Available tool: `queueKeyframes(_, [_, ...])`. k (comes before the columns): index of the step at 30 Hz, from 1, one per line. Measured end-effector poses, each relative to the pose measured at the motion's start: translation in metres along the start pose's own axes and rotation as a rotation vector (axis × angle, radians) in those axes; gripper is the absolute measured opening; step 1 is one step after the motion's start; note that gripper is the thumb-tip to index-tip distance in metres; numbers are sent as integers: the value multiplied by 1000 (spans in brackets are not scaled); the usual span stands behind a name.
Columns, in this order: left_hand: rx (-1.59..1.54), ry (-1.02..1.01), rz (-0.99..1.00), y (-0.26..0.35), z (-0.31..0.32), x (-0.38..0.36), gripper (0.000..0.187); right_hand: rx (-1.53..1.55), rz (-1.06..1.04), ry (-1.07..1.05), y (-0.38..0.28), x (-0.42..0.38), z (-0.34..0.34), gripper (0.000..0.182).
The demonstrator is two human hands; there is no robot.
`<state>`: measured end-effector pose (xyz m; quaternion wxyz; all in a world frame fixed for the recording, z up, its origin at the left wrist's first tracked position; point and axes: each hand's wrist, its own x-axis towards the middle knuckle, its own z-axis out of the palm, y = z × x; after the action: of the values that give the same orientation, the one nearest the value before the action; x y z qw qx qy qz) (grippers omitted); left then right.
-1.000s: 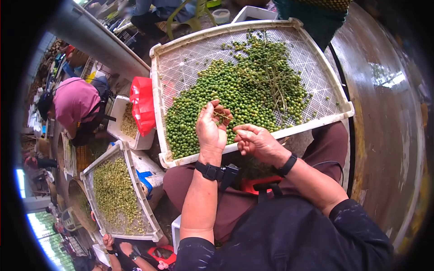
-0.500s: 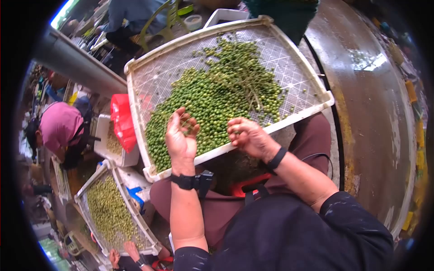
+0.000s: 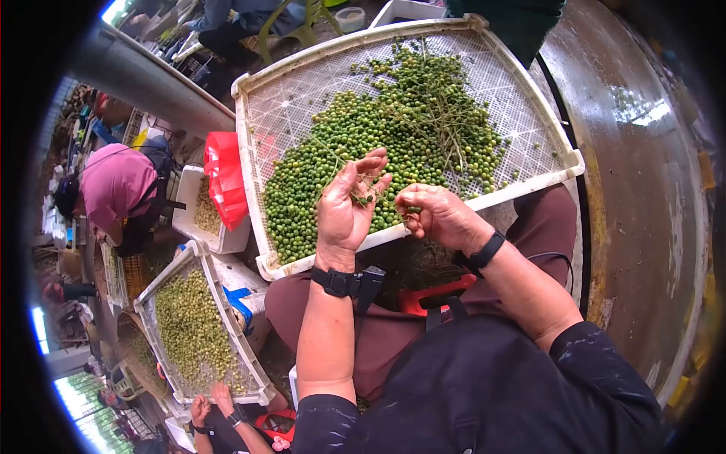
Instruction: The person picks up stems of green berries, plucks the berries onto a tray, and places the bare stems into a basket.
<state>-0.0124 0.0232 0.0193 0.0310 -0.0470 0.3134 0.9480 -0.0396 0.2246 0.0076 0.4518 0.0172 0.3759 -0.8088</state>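
Observation:
A white mesh tray (image 3: 257, 181) rests across my knees, heaped with small round green fruits (image 3: 333, 144). Thin bare stems (image 3: 451, 132) lie in a tangle on the heap's right part. My left hand (image 3: 349, 200), palm up over the tray's near edge, holds a green stem with a few fruits between its curled fingers. Just to its right, my right hand (image 3: 442, 216) is closed at the fingertips on a small green fruit or stem piece, partly hidden by the fingers.
A second tray of paler fruits (image 3: 193, 325) stands at lower left, with another person's hands (image 3: 213, 405) at its near edge. A person in a pink top (image 3: 117, 181) bends at left. A red bag (image 3: 225, 178) hangs beside a white bin (image 3: 189, 219). Wet floor (image 3: 643, 197) lies right.
My left hand has come closer to my right hand and now shows a stem with fruits. The whole view has shifted, with the tray appearing farther right and higher.

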Motion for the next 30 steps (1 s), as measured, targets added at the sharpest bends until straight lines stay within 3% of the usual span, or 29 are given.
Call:
queueKeyframes(8, [-83, -78, 21, -7, -3, 0, 39, -34, -4, 58, 11, 8, 21, 22])
queueKeyframes(13, [-138, -17, 20, -9, 0, 0, 41, -336, -291, 75, 16, 8, 21, 22])
queueKeyframes(16, [-117, 11, 8, -10, 4, -1, 40, -536, -337, 162, 22, 10, 27, 21])
queueKeyframes(20, [-113, 10, 19, -14, 2, 1, 37, -565, -447, 190, 30, 18, 27, 11])
queueKeyframes(21, [-141, 26, 16, -13, 0, 2, 38, -435, -333, 203, 28, 17, 24, 8])
queueKeyframes(24, [-169, 85, 15, -10, -2, 1, 42, -325, -249, 238, 23, 14, 23, 16])
queueKeyframes(30, [-29, 122, 23, -16, -10, 1, 38, -241, -240, 344, 25, 10, 24, 19])
